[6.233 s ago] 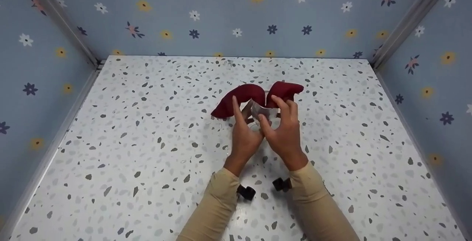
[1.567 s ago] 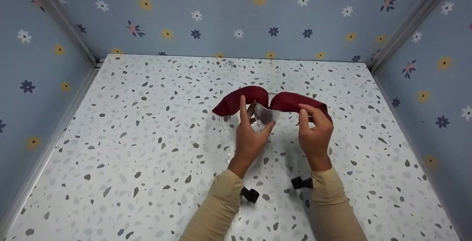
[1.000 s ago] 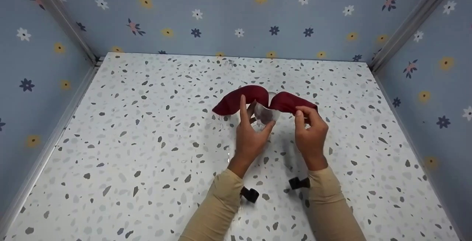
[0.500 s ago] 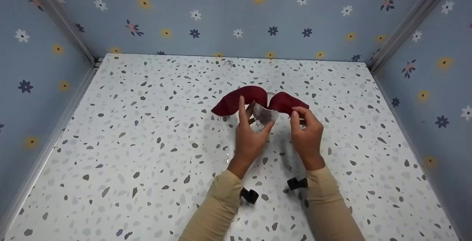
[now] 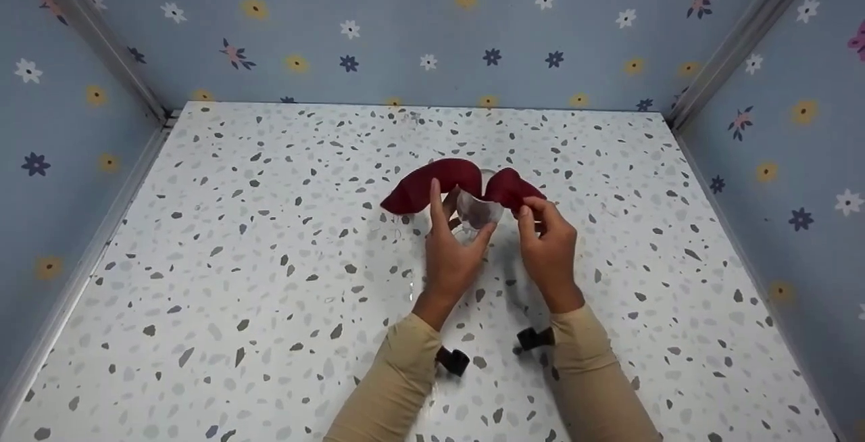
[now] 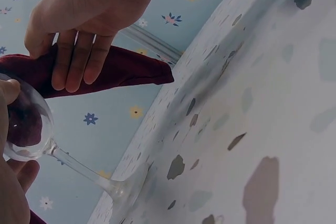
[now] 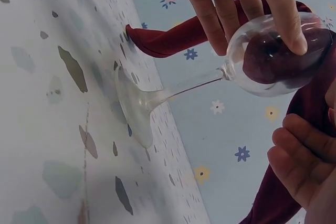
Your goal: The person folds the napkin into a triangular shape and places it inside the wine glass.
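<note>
A clear wine glass (image 5: 481,212) stands on its foot on the table, a dark red cloth napkin (image 5: 439,180) tucked into its bowl. Two ends of the napkin spill out, one to each side. Around the bowl, my left hand (image 5: 453,256) holds the glass, with the thumb on its near side and the index finger stretched up beside the cloth. My right hand (image 5: 551,246) pinches the right end of the napkin close to the glass. In the right wrist view, dark cloth shows through the bowl (image 7: 262,59). My right fingertips are partly hidden in the head view.
The table (image 5: 270,334) is white with grey speckles. Blue flowered panels (image 5: 405,30) rise at the back and both sides. A black wrist camera (image 5: 453,361) sits on the left wrist, another (image 5: 534,338) on the right.
From beside the glass, my right hand went right and drew out the napkin's right end. It has since come back left, and the visible right part is shorter. My left hand stays on the glass.
</note>
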Demonstrator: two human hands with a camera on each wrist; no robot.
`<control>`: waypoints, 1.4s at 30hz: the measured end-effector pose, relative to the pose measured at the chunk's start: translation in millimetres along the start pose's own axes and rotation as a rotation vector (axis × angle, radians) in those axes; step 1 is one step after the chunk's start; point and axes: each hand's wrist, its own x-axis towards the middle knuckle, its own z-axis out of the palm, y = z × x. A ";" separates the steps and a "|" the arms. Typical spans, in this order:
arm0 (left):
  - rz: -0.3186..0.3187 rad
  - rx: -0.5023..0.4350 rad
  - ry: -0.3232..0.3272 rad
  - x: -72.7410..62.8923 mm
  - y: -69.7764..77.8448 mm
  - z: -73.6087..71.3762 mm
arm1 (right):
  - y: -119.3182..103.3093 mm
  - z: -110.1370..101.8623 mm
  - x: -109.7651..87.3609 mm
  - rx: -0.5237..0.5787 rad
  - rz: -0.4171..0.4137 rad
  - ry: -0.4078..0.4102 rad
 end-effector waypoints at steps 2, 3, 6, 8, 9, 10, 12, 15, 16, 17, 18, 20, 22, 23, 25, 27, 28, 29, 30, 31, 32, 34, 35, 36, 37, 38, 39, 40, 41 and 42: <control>0.001 -0.002 0.002 0.6 -0.6 -1.2 | 0.1 2.0 -0.6 0.022 0.020 -0.018; 0.003 -0.006 0.003 0.9 -1.0 -1.7 | 0.3 3.0 -0.7 0.033 0.028 -0.024; 0.006 -0.014 0.001 2.2 -1.6 -2.1 | 1.0 4.6 0.3 0.062 0.036 -0.034; 0.014 -0.020 -0.002 3.8 -1.5 -1.0 | 1.5 4.7 2.3 0.070 0.032 -0.035; 0.017 -0.021 -0.003 4.8 -1.4 -0.2 | 1.4 4.6 3.5 0.072 0.031 -0.034; 0.019 -0.021 -0.005 5.7 -1.2 0.5 | 1.5 4.6 4.6 0.073 0.031 -0.034; 0.022 -0.021 -0.007 7.1 -1.1 2.0 | 1.6 4.5 6.3 0.072 0.029 -0.036; 0.009 -0.014 -0.011 6.3 -1.1 3.0 | 2.5 4.3 6.1 0.064 0.040 -0.041; 0.004 -0.015 -0.012 5.6 -1.5 3.1 | 2.8 4.2 5.6 0.060 0.041 -0.044; 0.000 -0.017 -0.013 4.8 -1.9 3.3 | 3.4 4.1 5.1 0.058 0.043 -0.047; -0.007 -0.020 -0.015 3.8 -1.9 3.2 | 4.0 4.0 4.6 0.056 0.043 -0.050; -0.015 -0.026 -0.014 2.1 -2.9 3.0 | 4.5 4.2 3.7 0.052 0.041 -0.058; -0.017 -0.031 -0.012 0.4 -4.3 2.7 | 4.3 4.7 3.2 0.060 0.039 -0.067; -0.020 -0.030 -0.010 -0.2 -4.4 2.3 | 4.0 4.9 2.9 0.067 0.043 -0.072; -0.020 -0.023 -0.005 -1.0 -5.2 1.8 | -7.5 4.0 3.9 0.080 0.047 -0.080; -0.018 -0.017 -0.002 -1.0 -5.6 1.5 | -18.6 2.7 5.6 0.103 0.051 -0.085; -0.019 -0.016 -0.001 -0.8 -5.6 1.5 | -23.8 2.0 6.6 0.108 0.055 -0.086; -0.020 -0.015 -0.002 -0.6 -5.5 1.5 | -28.8 1.2 7.3 0.112 0.056 -0.086; -0.021 -0.013 -0.002 -0.7 -5.5 1.6 | -33.8 0.2 7.9 0.115 0.055 -0.087; -0.022 -0.010 -0.003 -1.0 -5.3 1.6 | -33.5 -0.1 7.8 0.120 0.056 -0.088; -0.025 -0.006 -0.003 -1.3 -5.0 1.4 | -33.2 -0.3 7.6 0.121 0.058 -0.089; -0.036 0.001 -0.004 -1.9 -4.0 1.4 | -33.2 -1.1 6.9 0.114 0.065 -0.092; -0.040 0.006 -0.004 -2.0 -3.4 1.5 | -33.2 -1.3 6.9 0.113 0.067 -0.092; -0.042 0.010 -0.004 -1.9 -3.1 1.7 | -33.4 -1.7 7.1 0.111 0.069 -0.092; -0.047 0.018 -0.004 -2.6 -3.1 1.3 | -33.7 -1.5 6.5 0.108 0.071 -0.092; -0.050 0.026 -0.003 -3.0 -3.1 1.0 | -33.9 -1.3 6.3 0.104 0.073 -0.090; -0.053 0.034 -0.003 -3.4 -3.1 0.8 | -34.1 -1.1 6.0 0.099 0.075 -0.087; -0.055 0.045 -0.002 -3.9 -3.2 0.7 | -34.2 -0.8 5.7 0.097 0.076 -0.085; -0.058 0.059 0.001 -4.4 -3.6 0.4 | -34.1 -0.4 5.4 0.096 0.077 -0.085; -0.061 0.069 0.004 -5.1 -4.2 0.2 | -34.1 -0.1 4.8 0.094 0.078 -0.086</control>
